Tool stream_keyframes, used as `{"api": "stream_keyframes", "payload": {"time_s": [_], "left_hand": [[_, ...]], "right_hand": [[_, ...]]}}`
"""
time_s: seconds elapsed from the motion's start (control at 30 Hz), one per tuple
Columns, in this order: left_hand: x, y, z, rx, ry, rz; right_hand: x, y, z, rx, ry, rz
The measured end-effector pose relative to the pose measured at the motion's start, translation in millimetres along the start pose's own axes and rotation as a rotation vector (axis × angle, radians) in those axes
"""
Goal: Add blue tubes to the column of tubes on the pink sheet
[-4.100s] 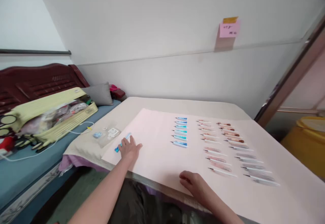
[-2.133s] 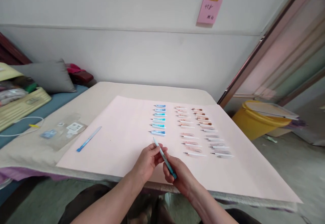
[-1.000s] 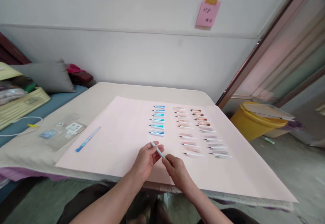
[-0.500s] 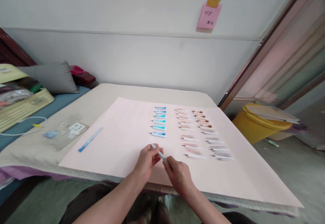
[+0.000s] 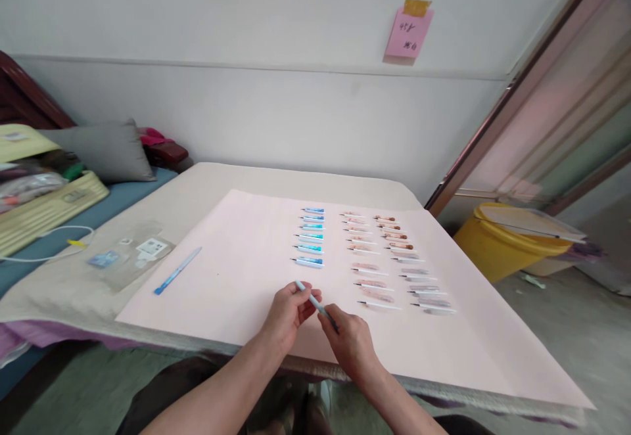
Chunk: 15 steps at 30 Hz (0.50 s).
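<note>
Between my two hands, above the near edge of the pink sheet, is a slim pale blue pen, held at a slant. My left hand pinches its upper left end between thumb and fingers. Around the lower right end my right hand is closed, hiding that part. Just beyond the hands lies a column of blue pens with their dark tips pointing left. To the right are a column of pinkish pens and a column of brown and greyish ones.
A single blue pen lies apart on the left of the sheet. Left of it, a clear plastic bag with labels rests on the cream cover. A yellow bin stands on the floor at right. A pink note is taped to the wall.
The view has shifted very slightly. Both hands keep the same grip on the pale blue pen, and the pens on the sheet stay where they were.
</note>
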<state>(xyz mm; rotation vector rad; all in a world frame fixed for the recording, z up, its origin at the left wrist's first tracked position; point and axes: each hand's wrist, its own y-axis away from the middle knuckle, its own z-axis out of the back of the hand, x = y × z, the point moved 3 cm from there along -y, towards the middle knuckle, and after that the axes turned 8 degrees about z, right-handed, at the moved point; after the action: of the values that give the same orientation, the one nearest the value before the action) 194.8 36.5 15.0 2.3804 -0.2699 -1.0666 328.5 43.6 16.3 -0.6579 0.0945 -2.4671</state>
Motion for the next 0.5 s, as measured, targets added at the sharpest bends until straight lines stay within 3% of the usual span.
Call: {"api": "stream_keyframes", "payload": {"time_s": [0.2,0.3,0.43,0.5], "left_hand": [[-0.3,-0.7,1.2,-0.014,-0.022,-0.013],[-1.4,-0.7,1.3,-0.016,-0.013,-0.023],[-1.4,-1.6,1.2,0.014,-0.010,-0.036],[-0.5,-2.3,1.7,0.012,-0.017,-0.036]], "right_hand": [[0.0,-0.6,0.7,-0.019,-0.114,-0.034],[-0.7,-2.4,0.9,0.008,-0.449,-0.143],[1.9,-2.4,-4.1,0.207,-1.040,-0.340],[2.6,-2.8,-5.7,0.247,-1.151,-0.375]]}}
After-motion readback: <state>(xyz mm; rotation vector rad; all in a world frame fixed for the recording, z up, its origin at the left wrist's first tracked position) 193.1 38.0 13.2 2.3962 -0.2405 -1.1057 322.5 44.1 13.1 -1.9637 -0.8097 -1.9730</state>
